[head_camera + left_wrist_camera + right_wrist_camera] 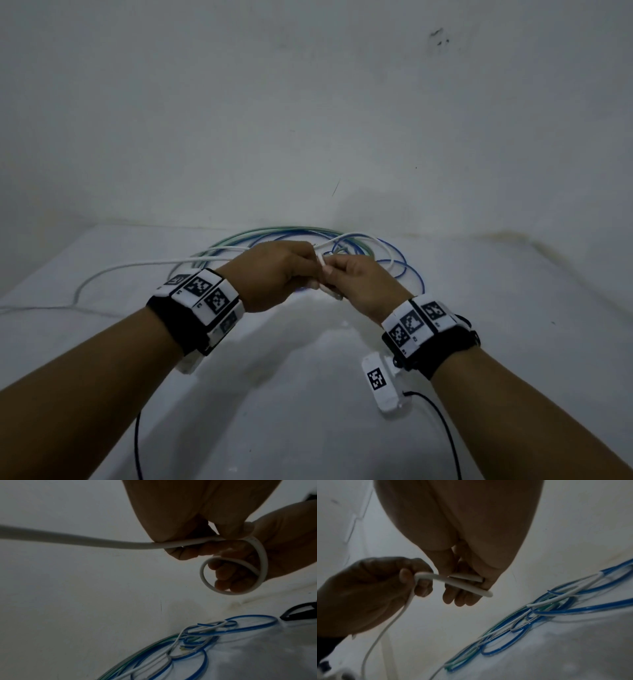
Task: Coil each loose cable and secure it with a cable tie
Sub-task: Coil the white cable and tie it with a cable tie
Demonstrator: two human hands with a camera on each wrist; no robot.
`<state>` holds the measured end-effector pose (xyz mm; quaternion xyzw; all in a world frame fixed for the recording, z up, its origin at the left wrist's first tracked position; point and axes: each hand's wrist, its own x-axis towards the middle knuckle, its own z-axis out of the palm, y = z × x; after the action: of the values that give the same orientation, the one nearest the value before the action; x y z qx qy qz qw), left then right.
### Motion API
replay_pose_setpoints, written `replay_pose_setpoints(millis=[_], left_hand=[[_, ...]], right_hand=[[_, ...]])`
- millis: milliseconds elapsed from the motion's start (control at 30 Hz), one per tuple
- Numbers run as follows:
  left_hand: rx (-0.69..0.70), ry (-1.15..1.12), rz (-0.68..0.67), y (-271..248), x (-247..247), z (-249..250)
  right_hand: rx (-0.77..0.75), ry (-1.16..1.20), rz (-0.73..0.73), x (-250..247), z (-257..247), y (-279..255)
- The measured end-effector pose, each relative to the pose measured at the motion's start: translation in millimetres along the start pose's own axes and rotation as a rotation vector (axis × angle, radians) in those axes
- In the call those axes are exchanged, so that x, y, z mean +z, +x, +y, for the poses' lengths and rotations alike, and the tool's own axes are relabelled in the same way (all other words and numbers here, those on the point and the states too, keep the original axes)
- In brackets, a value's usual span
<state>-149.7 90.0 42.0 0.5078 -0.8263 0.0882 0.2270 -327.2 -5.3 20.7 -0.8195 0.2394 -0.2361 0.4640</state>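
Observation:
A thick white cable runs in from the left over the white table and reaches both hands. My left hand grips it where it bends. My right hand pinches the free end, which forms a small loop around its fingers. In the right wrist view the white cable passes from the left hand to the right fingers. Both hands hover above the table in front of a tangle of blue, green and thin white wires. No cable tie shows.
The wire tangle lies against the white wall at the table's back edge. A black strap lies to its right. Thin black leads hang from my wrist devices near the table's front.

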Motion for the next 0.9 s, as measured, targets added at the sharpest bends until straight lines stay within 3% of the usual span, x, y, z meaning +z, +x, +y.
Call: replay_pose_setpoints(millis=[67,133,333,433,600,700,767,900], left_hand=[[0.023,0.031,0.042,2.2,-2.8,-0.1],[0.018,0.071,0.085,2.8,-4.6,-3.5],[-0.144,0.072,0.223,-6.6,-0.8,-22.5],[-0.208,0.034,0.253,-7.4,5.6,-21.9],[-0.382,-0.103,0.328,-9.1,17.8,-30.8],[-0.477,-0.140,0.259,-18.5,26.4,-40.9],[-0.542,-0.082,0.107,-30.9,33.0,-52.0],[-0.527,0.030,-0.094,-41.8,44.6,-56.4]], right_hand=[[0.002,-0.040,-0.052,5.4,0.5,-2.0],[0.028,0.101,-0.078,11.4,0.2,-4.3],[0.075,0.099,-0.145,14.0,-13.1,-14.2],[0.109,0.287,-0.176,15.9,-15.9,-14.7],[0.139,0.735,-0.038,13.2,-25.7,-9.9],[0.128,0.848,0.095,6.0,-24.1,-6.0],[0.107,0.893,0.176,0.6,-21.5,-3.8],[0.097,0.943,0.262,1.8,-18.7,-0.3]])
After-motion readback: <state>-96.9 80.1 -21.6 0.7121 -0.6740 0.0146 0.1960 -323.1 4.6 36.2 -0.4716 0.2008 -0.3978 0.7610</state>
